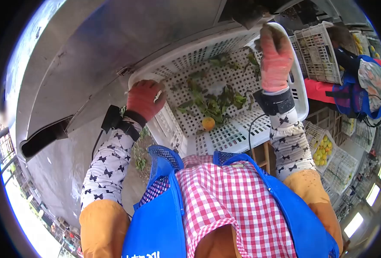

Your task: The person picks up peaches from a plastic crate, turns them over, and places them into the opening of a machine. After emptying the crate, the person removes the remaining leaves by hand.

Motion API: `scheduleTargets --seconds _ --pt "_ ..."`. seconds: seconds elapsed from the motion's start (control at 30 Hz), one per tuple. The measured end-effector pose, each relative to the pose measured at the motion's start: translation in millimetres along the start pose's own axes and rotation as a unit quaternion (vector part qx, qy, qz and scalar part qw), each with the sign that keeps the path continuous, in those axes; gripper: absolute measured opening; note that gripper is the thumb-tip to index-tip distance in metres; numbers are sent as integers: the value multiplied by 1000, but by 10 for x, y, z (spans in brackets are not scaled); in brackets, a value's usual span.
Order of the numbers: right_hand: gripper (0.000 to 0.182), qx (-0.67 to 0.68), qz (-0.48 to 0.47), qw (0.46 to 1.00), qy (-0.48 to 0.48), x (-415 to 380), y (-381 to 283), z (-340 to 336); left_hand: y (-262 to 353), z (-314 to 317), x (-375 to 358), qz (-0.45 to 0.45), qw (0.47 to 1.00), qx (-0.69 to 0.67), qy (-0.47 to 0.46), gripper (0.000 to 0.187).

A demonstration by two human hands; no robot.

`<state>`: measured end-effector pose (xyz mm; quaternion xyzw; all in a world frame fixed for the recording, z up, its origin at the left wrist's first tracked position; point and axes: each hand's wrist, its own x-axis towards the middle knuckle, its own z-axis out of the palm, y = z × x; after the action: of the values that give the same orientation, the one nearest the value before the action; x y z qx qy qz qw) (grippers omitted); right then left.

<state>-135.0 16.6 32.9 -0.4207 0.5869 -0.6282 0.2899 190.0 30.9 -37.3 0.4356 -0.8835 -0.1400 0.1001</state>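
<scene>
A white perforated plastic crate lies in front of me, tilted so that its inside shows. Green leaves are scattered in it, with one orange-yellow fruit near its lower side. My left hand, in a pink glove, is closed over the crate's left corner. My right hand, also gloved in pink, is at the upper right rim, its fingers bent together by the edge; the fingertips are partly dark and hard to make out.
A large grey metal surface runs along the left and top. At the right, a person in a blue vest is beside a stacked crate. Below them stands a crate of yellow fruit.
</scene>
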Motion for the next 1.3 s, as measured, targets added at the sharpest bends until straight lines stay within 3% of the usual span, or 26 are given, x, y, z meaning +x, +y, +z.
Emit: scheduleTargets --seconds 0.03,0.07,0.1,0.17,0.23,0.37,0.43,0.47,0.5,0.57,0.63,0.7,0.73,0.77,0.8,0.87,0.9,0.93,0.97,1.03,1.1,1.17,1.23,1.3 --pt "34 -37 80 995 -48 -260 435 -120 4 -7 -2 2 1000 5 1 17" --pt "35 -200 54 953 -223 -531 707 -94 17 4 -11 8 1000 11 2 16" --pt "37 -345 17 855 -387 -798 946 -27 27 28 -6 1 1000 7 -8 16" --pt "37 -377 31 715 -588 -1339 1409 135 10 38 -18 -7 1000 9 1 18" --pt "40 -445 -10 509 -736 -1662 1581 268 -14 27 -7 -14 1000 19 -2 18" --pt "47 -489 -35 454 -744 -1919 1933 220 1 12 -18 -4 1000 30 -4 19" --pt "52 -376 153 608 -682 -1711 1886 167 0 2 -17 -3 1000 19 0 19" --pt "56 -247 277 704 -605 -1541 1785 146 5 -17 -7 -13 999 30 -28 21" --pt "57 55 414 775 -474 -1435 1641 69 12 -34 9 -21 997 43 -53 22" --pt "59 147 464 777 -400 -1008 718 133 12 -13 18 -24 995 66 -76 24" --pt "58 253 393 819 -334 -949 493 74 105 -9 11 -28 999 39 -1 29" --pt "60 261 331 856 -299 -938 167 31 268 99 48 -191 943 -272 1 41" --pt "62 270 314 871 -264 -877 32 8 406 11 219 -259 821 -503 -70 46" --pt "62 269 309 874 -260 -889 -106 -13 593 -86 287 -309 638 -693 -132 50" --pt "64 231 279 894 -265 -904 -249 -26 779 -125 296 -302 642 -692 -131 50" --pt "70 195 198 928 -250 -983 -363 1 1105 -171 336 -207 454 -860 -109 52" --pt "70 194 190 931 -243 -932 -410 -62 1193 -226 399 -199 458 -859 -115 52" --pt "73 -10 14 959 -283 -868 -482 -148 1269 -283 456 -208 446 -864 -108 52" --pt "77 -216 -162 915 -300 -811 -549 -202 1303 -314 509 -215 435 -868 -102 53" --pt "79 -224 -200 913 -275 -705 -722 -243 1256 -353 614 -168 462 -860 -135 54" --pt "78 -250 -152 905 -309 -629 -871 -228 1292 -506 723 -159 548 -809 -145 58" --pt "76 -244 -141 922 -265 -385 -837 -178 1200 -429 835 -144 565 -803 -122 62" --pt "73 -270 -205 939 -56 -19 -564 -14 1084 -346 809 -167 731 -661 31 62" --pt "72 -308 -169 935 -49 353 -371 120 544 140 607 -133 927 -348 47 55"
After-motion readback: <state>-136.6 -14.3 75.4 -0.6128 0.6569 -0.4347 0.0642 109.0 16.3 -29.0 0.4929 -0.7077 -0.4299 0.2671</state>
